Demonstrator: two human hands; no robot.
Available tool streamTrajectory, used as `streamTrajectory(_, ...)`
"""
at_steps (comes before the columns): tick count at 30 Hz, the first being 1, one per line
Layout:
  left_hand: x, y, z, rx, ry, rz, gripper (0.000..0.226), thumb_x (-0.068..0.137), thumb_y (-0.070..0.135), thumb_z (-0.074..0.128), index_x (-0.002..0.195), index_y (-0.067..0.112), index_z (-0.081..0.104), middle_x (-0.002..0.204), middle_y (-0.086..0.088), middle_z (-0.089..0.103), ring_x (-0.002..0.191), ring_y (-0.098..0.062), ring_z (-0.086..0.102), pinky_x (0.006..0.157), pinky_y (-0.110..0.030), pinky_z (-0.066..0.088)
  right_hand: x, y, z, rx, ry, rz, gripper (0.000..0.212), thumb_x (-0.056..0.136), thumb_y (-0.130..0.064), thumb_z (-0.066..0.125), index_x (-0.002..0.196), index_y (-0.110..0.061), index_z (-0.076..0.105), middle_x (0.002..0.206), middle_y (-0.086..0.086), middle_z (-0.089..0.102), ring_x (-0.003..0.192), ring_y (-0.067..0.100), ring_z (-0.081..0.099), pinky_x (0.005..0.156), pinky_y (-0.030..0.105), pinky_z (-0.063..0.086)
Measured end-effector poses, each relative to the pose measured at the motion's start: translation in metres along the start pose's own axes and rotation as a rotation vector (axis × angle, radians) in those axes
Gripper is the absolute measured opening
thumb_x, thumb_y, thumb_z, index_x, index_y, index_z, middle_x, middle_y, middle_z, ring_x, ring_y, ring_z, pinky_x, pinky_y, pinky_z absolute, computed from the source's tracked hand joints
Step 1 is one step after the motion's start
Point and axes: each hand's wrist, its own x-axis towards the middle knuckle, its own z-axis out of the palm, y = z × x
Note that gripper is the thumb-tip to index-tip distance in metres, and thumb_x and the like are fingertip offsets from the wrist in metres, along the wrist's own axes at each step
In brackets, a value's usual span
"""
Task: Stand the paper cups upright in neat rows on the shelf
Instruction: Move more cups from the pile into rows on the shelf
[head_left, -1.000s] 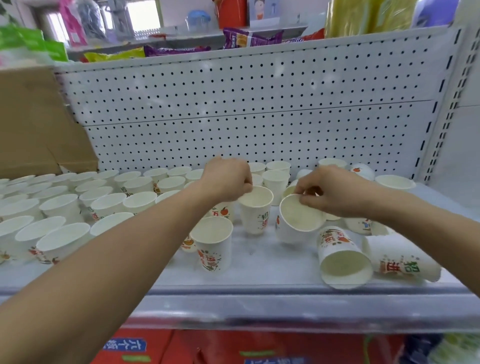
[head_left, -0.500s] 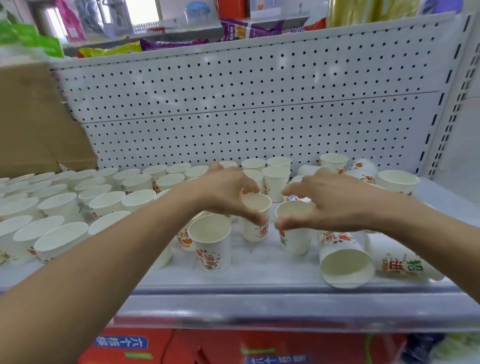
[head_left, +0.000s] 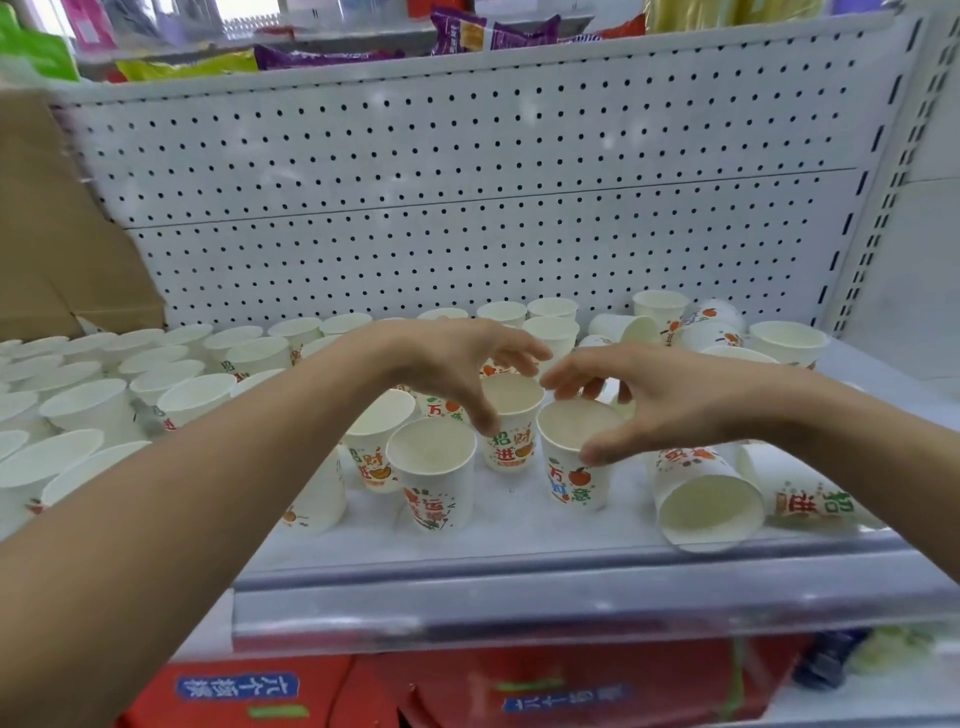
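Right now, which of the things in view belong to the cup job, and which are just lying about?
Job:
left hand
right hand
cup under the left hand
cup under the right hand
tipped cup at the front right
lying cup beside it
rows of upright cups on the left
shelf

Lying about:
cardboard box
snack packets above
red boxes below

White paper cups (head_left: 431, 467): matt, uncoated-looking interiors, colour-printed outer walls. White perforated metal back panel (head_left: 467, 234): smooth painted finish, faint sheen. Shelf (head_left: 519, 587): front edge strip glossy and reflective. Brown cardboard box (head_left: 52, 234): matt, fibrous. Purple and yellow snack packets (head_left: 493, 36): glossy film.
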Motion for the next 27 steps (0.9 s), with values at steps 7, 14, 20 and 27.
streamTrajectory(7,-0.045,0.027,0.024,-0.029,0.6,0.16,0.06,0.08,0.049,0.068,0.135,0.043,0.044,0.126,0.032,0.048,0.116,0.015,0.042,0.087,-0.005,0.034,-0.034,0.003,-0.007,0.142,0.391,0.005,0.057,0.071,-0.066,0.058,0.123,-0.042,0.056,0.109,-0.03,0.059,0.103,-0.013,0.052,0.088,0.022,0.043)
streamTrajectory(14,-0.034,0.088,0.1,0.059,0.553,0.511,0.067,0.079,0.003,0.066,0.139,0.024,0.047,0.144,0.01,0.046,0.129,-0.007,0.041,0.107,-0.02,0.03,-0.11,0.041,-0.008,0.197,0.551,0.101,0.031,0.078,-0.049,0.061,0.108,-0.042,0.064,0.108,-0.028,0.064,0.102,-0.008,0.057,0.091,0.025,0.043)
streamTrajectory(20,-0.002,0.107,0.101,0.499,0.444,0.6,0.084,0.066,-0.01,0.055,0.142,0.023,0.044,0.147,0.003,0.044,0.13,-0.019,0.043,0.102,-0.036,0.039,-0.135,0.068,-0.006,-0.141,0.274,0.216,0.058,0.07,-0.06,0.062,0.125,-0.043,0.051,0.126,-0.022,0.053,0.114,-0.003,0.047,0.102,0.029,0.038)
streamTrajectory(27,0.023,0.124,0.099,0.65,0.398,0.561,0.079,0.071,-0.008,0.059,0.138,0.03,0.045,0.136,0.008,0.052,0.113,-0.018,0.055,0.083,-0.038,0.049,-0.135,0.099,-0.016,-0.23,0.141,0.19,0.057,0.078,-0.05,0.063,0.13,-0.048,0.039,0.134,-0.022,0.044,0.12,0.006,0.042,0.102,0.034,0.037)
